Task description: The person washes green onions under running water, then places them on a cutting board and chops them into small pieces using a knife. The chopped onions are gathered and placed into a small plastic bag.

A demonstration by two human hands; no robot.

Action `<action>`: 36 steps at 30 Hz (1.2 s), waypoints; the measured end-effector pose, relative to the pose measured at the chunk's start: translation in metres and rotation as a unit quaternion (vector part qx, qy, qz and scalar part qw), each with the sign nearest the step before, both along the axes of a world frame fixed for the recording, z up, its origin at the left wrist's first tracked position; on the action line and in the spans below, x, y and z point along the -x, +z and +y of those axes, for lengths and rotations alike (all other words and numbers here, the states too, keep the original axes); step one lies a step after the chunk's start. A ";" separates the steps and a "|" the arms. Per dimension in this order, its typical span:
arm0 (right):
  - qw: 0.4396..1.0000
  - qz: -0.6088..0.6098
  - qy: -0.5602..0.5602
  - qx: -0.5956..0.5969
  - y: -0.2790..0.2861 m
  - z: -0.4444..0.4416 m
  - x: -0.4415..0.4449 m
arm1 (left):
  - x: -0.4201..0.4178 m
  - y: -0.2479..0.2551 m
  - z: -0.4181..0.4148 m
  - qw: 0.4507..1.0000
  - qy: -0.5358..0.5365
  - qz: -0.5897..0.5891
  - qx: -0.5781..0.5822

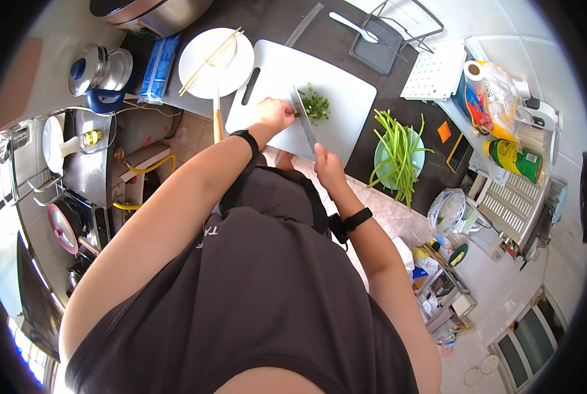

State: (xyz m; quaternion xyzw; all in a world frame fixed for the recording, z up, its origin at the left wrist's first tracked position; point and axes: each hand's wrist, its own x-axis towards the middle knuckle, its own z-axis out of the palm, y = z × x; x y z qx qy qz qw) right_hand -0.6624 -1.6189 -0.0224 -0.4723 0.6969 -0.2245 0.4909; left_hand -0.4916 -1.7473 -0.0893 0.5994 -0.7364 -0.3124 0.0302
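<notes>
My right hand (329,166) grips the handle of a kitchen knife (303,118), its blade pointing away from me across a white cutting board (269,61). To the left of the blade, my left hand (275,115) rests on the board with curled fingers. A little green stem shows at its fingertips, close to the blade; most of what it holds is hidden. Finely chopped greens (317,104) lie in a small heap against the blade's right side. Right of the board, long green stems (399,155) lie across a pale blue bowl (381,170), hanging over its rim.
A white pan (192,81) with a wooden handle and chopsticks (210,61) across it stands left of the board. Behind are a rice cooker (150,17) and a grey tray (377,54) with a white spoon (347,23). A loaded shelf (495,167) stands at right.
</notes>
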 end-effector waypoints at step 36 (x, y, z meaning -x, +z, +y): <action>0.999 0.007 -0.036 -0.025 0.004 0.005 0.016 | -0.010 0.024 -0.015 0.999 -0.046 0.012 -0.002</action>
